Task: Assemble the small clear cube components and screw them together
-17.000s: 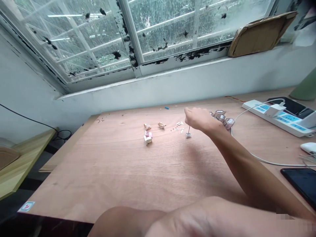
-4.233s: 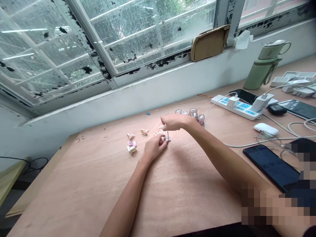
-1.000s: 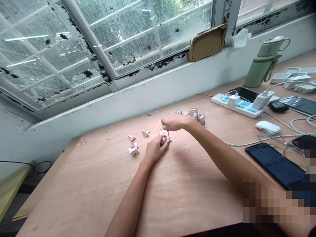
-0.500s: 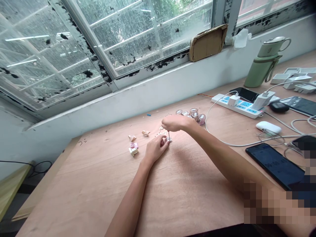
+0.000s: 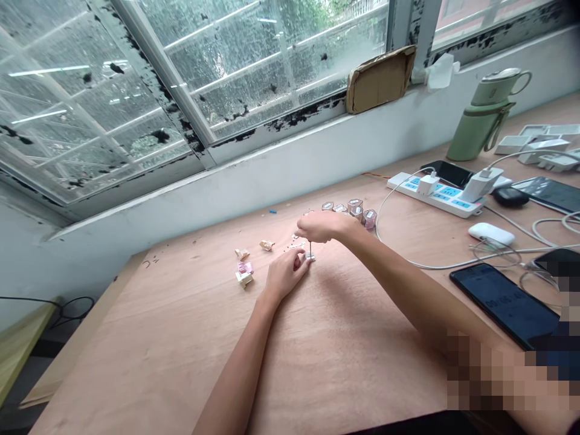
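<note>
My right hand (image 5: pixel 325 226) is closed around the top of a thin screwdriver (image 5: pixel 310 249), whose handle is mostly hidden in the fingers. Its metal shaft points straight down, with the tip at a small whitish piece (image 5: pixel 310 257) on the table. The fingertips of my left hand (image 5: pixel 283 272) pinch that piece from the left and keep it against the wood. Tiny dark bits and a pale strip (image 5: pixel 296 245) lie just behind the hands. To the left are several small crumpled or folded pieces, among them a pink one (image 5: pixel 245 267) and a cream one (image 5: pixel 244 279).
Several hexagonal containers (image 5: pixel 356 212) stand behind my right wrist. Farther right are a power strip (image 5: pixel 439 194) with chargers, white cables, a white case (image 5: pixel 491 234), a phone (image 5: pixel 502 302) and a green bottle (image 5: pixel 478 130). The window wall (image 5: pixel 272 178) borders the table's back.
Both hands hold nearly the same pose, with the screwdriver still upright on the whitish piece. The view has shifted very slightly.
</note>
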Available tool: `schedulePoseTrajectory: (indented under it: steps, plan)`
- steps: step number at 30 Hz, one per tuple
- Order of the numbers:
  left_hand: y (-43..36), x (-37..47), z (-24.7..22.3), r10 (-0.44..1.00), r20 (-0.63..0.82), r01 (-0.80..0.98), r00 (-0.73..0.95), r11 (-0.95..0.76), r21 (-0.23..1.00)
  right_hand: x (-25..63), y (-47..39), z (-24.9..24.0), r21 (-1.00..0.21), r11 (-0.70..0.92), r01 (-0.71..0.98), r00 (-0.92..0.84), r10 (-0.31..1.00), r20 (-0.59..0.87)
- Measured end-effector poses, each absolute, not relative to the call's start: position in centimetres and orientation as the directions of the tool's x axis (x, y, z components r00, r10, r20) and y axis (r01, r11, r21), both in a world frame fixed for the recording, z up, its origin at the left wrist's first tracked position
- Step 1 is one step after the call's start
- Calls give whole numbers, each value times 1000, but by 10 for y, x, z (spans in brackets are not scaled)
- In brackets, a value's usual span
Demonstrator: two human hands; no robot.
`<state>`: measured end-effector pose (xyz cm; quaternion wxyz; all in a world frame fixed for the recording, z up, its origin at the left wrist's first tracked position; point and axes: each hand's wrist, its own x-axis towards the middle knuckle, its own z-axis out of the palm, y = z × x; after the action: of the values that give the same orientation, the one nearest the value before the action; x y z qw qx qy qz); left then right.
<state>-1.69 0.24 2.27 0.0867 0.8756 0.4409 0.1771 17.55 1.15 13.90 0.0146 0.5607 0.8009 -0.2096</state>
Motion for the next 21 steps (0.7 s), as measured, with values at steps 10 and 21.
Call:
schedulePoseTrajectory:
  steps: [10, 21]
  plan:
    - [0, -16, 25, 809, 229, 749, 542, -588, 305, 172, 14, 134, -344, 292, 892, -404, 858, -318]
    - [1, -16, 23, 807, 238, 744, 540, -590, 314, 174, 12, 137, -355, 304, 884, -411, 867, -282]
